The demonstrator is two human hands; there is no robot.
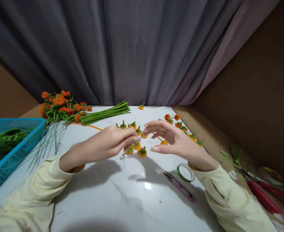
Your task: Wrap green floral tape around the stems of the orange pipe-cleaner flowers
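Note:
My left hand [109,144] is over the middle of the table, its thumb and fingertips pressed together in a pinch. Whatever sits between them, if anything, is too small or hidden to make out. Facing it, my right hand [173,138] has its fingers curved and its thumb apart, with nothing in the gap. Below and between both hands lie several fuzzy yellow-orange flower heads with green stubs, one of them a flower head [142,152] close to my left fingertips. Part of this group is hidden behind the hands.
Purple thread snips [180,187] and a roll of green tape [185,173] lie near my right forearm. Fuzzy green stems [105,113], orange flowers [59,101] and a blue basket [39,135] are on the left. Red-handled pliers [264,196] lie at right.

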